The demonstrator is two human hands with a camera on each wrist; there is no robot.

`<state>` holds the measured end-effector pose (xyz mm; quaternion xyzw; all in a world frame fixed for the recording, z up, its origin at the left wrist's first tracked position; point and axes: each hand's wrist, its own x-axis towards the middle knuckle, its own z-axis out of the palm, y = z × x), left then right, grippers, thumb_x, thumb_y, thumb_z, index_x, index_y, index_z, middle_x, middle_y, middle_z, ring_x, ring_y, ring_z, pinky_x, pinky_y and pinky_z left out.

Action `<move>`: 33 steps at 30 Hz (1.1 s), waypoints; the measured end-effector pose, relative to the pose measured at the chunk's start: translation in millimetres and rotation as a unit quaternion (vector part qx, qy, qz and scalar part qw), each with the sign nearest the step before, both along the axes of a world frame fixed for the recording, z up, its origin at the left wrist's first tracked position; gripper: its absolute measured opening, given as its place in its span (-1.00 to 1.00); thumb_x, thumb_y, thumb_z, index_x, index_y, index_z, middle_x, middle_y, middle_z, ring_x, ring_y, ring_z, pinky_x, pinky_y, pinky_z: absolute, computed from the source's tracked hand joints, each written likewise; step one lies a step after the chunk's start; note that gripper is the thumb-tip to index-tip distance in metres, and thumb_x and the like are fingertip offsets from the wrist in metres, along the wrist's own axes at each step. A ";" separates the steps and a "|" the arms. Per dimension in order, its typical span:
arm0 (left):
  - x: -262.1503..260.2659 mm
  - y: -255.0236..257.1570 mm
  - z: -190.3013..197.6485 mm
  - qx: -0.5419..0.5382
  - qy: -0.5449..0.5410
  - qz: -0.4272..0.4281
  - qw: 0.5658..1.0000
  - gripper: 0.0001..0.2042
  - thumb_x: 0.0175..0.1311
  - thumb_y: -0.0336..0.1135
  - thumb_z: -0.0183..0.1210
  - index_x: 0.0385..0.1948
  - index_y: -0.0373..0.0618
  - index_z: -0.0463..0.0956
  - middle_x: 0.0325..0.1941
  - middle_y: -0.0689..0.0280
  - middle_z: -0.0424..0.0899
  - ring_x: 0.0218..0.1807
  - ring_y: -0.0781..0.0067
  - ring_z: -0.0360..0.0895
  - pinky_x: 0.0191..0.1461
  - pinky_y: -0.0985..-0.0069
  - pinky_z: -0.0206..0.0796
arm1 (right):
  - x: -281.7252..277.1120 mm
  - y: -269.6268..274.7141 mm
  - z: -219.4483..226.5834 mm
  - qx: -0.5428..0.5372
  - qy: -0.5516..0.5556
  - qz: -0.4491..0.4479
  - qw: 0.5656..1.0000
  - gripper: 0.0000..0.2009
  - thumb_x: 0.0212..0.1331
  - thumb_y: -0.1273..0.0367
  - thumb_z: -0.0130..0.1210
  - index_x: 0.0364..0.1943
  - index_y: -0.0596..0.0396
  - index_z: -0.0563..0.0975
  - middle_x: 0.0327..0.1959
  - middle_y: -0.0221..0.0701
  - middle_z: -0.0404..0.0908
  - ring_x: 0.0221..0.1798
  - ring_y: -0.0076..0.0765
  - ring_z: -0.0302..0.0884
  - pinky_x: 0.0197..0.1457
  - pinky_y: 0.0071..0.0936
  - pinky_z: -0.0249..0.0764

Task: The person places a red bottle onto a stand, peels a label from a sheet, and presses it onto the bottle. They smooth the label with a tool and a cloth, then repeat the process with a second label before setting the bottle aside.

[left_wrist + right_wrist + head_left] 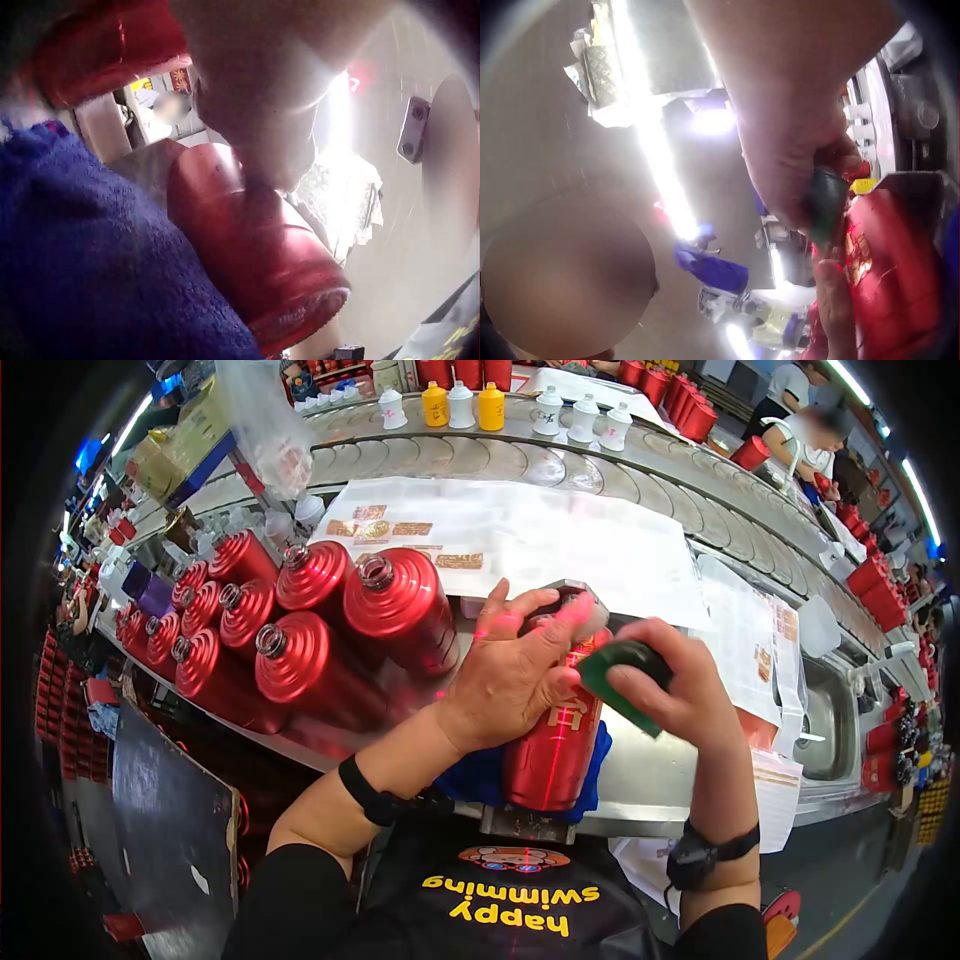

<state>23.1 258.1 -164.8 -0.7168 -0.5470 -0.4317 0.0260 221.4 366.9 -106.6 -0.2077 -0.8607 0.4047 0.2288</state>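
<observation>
A red bottle with gold lettering lies tilted on a blue cloth in front of me, its base toward my body. My left hand rests on its upper part, fingers spread and thumb laid on the red surface. In the right wrist view one straight finger lies along the bottle beside a gold pattern. The right hand grips a dark green scraper, thumb on its near face. The scraper's edge overlaps the lettered side, close to the left thumb. The bottle's neck is largely hidden by the hands.
Several red bottles stand at the left. White sheets with gold decals cover part of the metal table. Behind runs a conveyor carrying small white and yellow bottles. A sink is at the right; another person works beyond.
</observation>
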 end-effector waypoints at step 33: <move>29.4 -88.2 -42.0 -0.017 0.014 0.053 0.998 -0.15 0.02 0.14 0.33 0.35 -0.09 0.25 0.21 0.03 0.45 0.41 0.04 0.21 0.50 -0.20 -0.23 | 24.3 -60.8 -34.3 0.252 0.123 0.075 0.957 -0.68 -0.12 0.54 0.35 -0.20 0.05 0.60 -0.28 -0.34 0.58 -0.26 -0.19 0.52 -0.22 -0.29 0.42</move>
